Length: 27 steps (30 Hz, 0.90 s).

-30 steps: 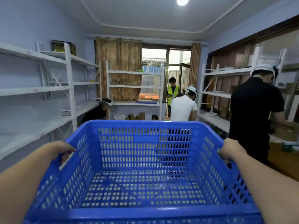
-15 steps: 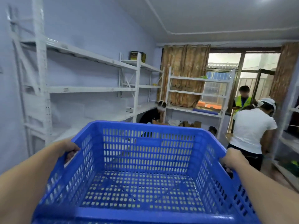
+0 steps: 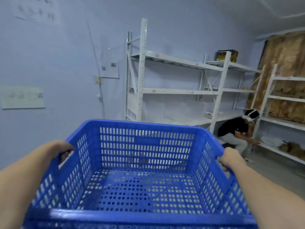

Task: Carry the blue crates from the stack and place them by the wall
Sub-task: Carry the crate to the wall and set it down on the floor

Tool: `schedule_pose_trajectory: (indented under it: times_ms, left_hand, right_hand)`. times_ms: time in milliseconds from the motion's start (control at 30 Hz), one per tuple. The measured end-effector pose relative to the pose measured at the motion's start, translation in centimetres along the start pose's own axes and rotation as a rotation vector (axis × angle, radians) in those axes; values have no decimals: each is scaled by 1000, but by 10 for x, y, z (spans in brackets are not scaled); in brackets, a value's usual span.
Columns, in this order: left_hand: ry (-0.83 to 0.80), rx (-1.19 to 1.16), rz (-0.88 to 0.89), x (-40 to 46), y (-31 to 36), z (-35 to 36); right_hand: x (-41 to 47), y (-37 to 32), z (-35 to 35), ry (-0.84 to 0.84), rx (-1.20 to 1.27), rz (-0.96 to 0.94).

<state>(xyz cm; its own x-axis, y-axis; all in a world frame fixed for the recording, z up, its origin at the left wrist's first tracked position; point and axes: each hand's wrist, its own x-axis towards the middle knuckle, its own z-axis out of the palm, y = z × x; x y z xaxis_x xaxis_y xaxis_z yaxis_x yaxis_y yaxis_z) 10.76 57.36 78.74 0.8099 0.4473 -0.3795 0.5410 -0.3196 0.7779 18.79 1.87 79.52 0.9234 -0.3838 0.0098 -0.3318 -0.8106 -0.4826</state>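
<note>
Within a second the view had swung left — from the window and the standing workers to the bare lilac wall (image 3: 54,66). The left hand (image 3: 61,148) and right hand (image 3: 230,157) gripped the empty blue crate (image 3: 145,171) by its side rims, held up in front, likely nearing set-down. White shelving (image 3: 178,91) stood right of the wall; a person (image 3: 234,129) crouched beside it.

Both hands (image 3: 61,150) grip an apparently empty blue crate (image 3: 146,164).
</note>
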Motion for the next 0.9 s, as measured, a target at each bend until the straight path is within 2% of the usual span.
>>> schedule_pose_trajectory:
  times_ms: [233,533,700,900]
  left_hand:
    - [203,-56,-83,-15,-92,-126]
    - [359,-93,-202,-17,-190,-291]
    - [432,-83,-225,-4,-216,-353]
    - [393,-135,-262,37,-237,-389]
  right_hand:
    - [-28,-143,80,-93,-28,-232]
    - [-96,-322,197,-228,119,-357]
    - [-109,-394,250,-265,86,-417]
    - [-129,-459,267,-242,-2,-477]
